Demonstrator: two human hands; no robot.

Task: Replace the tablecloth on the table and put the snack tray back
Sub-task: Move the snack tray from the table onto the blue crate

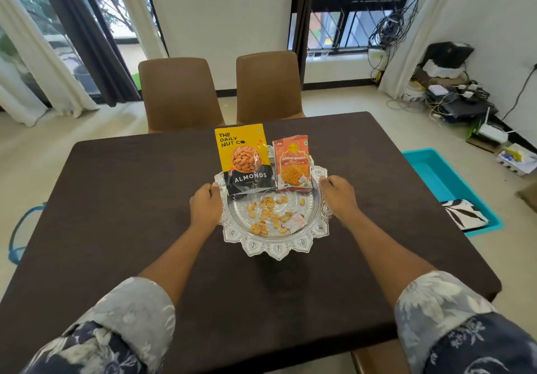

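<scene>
Floral sleeves sit closest to the lens, rolled back. Both hands are clamped on the rim of the snack tray, left hand on its left side and right hand on its right. Under the tray is the dark brown tablecloth; can't tell if it's touching down yet. The almonds pouch and garlic bhujia packet lean at the tray's far edge, with loose nuts in its centre. Risk imo: any tilt while setting it down and the pouches flop over or the nuts roll off onto the cloth.
</scene>
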